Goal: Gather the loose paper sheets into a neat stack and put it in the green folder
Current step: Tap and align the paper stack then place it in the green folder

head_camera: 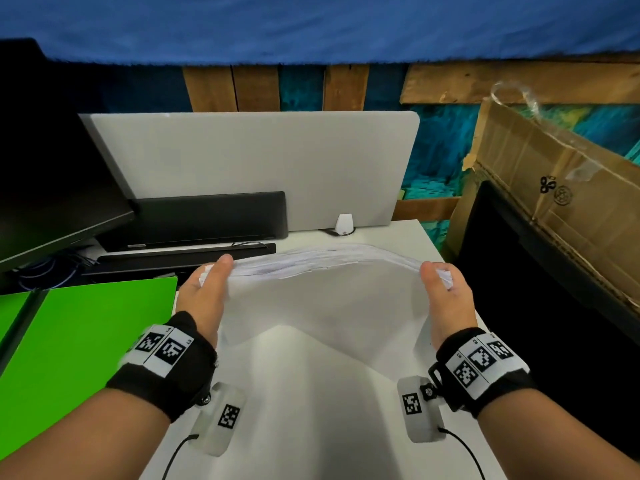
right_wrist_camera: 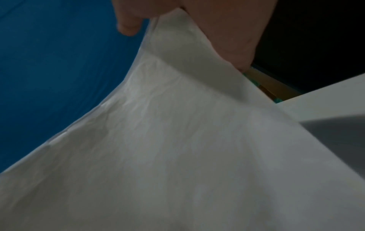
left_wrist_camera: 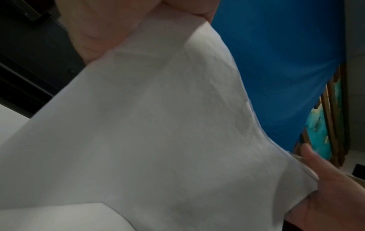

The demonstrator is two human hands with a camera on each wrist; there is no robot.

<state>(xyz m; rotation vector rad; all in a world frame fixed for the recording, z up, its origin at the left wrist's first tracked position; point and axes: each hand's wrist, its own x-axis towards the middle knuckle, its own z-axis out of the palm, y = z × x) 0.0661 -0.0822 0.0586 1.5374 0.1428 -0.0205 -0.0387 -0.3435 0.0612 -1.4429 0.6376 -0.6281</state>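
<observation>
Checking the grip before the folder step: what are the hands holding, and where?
Both hold the paper stack: left hand at its left edge, right hand at its right.

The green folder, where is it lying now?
In the head view the green folder lies on the desk's left side, beside the left hand, near the black monitor.

The fingers of both hands are hidden behind the sagging stack of white paper sheets, whose sheet count is unreadable, and the flat bright green folder runs off the head view's left edge.
</observation>
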